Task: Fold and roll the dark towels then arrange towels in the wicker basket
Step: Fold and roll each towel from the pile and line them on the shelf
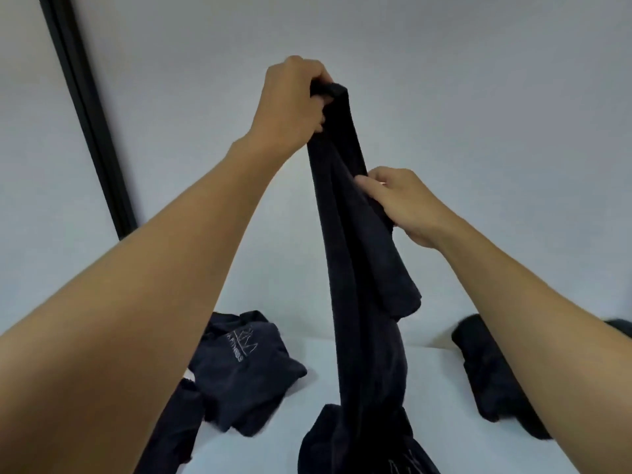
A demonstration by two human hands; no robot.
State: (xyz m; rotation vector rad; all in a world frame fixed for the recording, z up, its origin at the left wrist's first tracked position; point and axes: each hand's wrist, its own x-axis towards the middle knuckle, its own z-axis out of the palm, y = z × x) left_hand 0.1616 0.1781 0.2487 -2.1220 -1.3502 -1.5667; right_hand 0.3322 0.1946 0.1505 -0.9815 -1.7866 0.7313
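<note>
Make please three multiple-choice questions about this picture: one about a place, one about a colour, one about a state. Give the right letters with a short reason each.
1. Where does the rolled towel lie?
A. on the white table, at the right
B. on the crumpled pile
C. in the left hand

2. What colour is the lettering on the crumpled towel?
A. red
B. pale white
C. yellow

3. How is the held towel?
A. spread flat on the table
B. rolled tight
C. hanging lengthwise from the raised left hand

Answers:
1 A: it rests on the white table beside the right forearm.
2 B: the logo shows pale on black cloth.
3 C: the left hand grips its top, the right hand pinches an edge lower down.
</note>
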